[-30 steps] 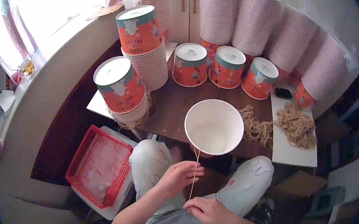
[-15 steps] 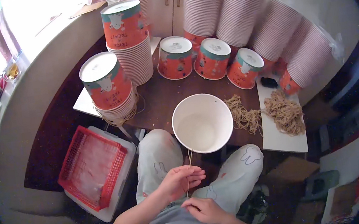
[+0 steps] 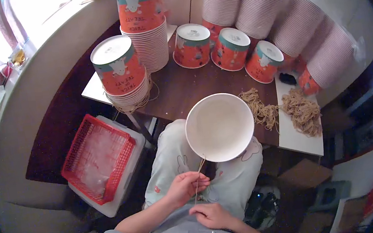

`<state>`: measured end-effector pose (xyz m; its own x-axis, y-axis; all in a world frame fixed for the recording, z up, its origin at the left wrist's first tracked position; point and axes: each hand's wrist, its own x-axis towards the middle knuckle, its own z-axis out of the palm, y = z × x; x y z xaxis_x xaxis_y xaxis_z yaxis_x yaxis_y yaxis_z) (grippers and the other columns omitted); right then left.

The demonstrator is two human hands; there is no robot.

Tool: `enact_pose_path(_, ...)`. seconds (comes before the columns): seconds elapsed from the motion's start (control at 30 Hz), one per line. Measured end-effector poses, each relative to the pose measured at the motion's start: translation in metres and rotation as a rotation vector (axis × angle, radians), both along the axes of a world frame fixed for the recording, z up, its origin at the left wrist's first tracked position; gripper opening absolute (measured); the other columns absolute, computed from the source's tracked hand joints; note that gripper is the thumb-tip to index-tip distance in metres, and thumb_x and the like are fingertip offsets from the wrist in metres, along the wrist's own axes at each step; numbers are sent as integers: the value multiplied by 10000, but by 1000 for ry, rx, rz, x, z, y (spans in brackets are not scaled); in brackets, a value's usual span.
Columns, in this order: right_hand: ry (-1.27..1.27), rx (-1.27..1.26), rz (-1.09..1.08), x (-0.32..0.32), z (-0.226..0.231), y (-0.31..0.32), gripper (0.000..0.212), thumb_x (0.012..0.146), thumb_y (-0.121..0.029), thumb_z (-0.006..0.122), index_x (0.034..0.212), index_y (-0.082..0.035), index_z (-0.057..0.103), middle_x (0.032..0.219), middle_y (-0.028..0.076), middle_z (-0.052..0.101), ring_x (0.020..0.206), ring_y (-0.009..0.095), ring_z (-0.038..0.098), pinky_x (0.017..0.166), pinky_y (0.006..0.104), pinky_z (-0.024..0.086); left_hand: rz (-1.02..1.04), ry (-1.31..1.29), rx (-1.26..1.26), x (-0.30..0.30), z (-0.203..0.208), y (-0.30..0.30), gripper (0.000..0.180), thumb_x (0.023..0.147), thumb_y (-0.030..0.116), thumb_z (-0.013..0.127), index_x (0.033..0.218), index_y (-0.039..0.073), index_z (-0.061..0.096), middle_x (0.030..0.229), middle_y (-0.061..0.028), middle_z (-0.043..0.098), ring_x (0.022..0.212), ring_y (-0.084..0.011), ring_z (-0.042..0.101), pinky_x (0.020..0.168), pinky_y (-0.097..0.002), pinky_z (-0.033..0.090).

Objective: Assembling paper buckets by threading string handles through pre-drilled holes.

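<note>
A paper bucket (image 3: pixel 220 126) with a white inside rests by my knees, its open mouth tilted toward me. Thin beige cord (image 3: pixel 201 165) runs from its near rim down past my left hand (image 3: pixel 188 187). My left fingers are closed round that cord, just below the rim. Lower down, close to my lap, my right hand (image 3: pixel 212 216) pinches the other end of the cord; the fingertips partly hide it.
Upside-down orange buckets (image 3: pixel 228 51) stand on the brown table. A left stack (image 3: pixel 120 68) has cords round its base. Beige cord bundles (image 3: pixel 300 112) lie right, before tall wrapped bucket stacks (image 3: pixel 260 5). A red basket (image 3: pixel 100 157) sits low at left.
The bucket has come nearer and my knees have drawn together beneath it. The whole view has shifted slightly. Both hands keep hold of the cord.
</note>
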<state>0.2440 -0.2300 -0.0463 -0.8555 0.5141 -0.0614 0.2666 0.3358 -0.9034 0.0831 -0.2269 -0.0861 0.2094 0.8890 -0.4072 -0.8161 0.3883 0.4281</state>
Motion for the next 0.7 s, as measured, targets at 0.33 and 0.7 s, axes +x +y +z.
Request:
enact_pose_path(0.33, -171, 1, 144, 1, -19, 6, 139, 754, -206, 466, 800, -114, 559, 717, 104, 602, 650, 296, 589, 602, 418, 461, 73, 16, -51, 9, 1, 0, 153, 854, 117, 472, 861, 11, 582, 874, -106, 624, 824, -193, 606, 748, -293, 484)
enact_pose_path(0.7, -230, -228, 540, -14, -45, -2, 190, 764, -221, 443, 762, -63, 549, 701, 144, 572, 679, 322, 565, 615, 422, 429, 37, 0, -61, 2, -9, 14, 142, 849, 108, 477, 848, 11, 580, 817, -93, 629, 767, -182, 620, 672, -273, 506)
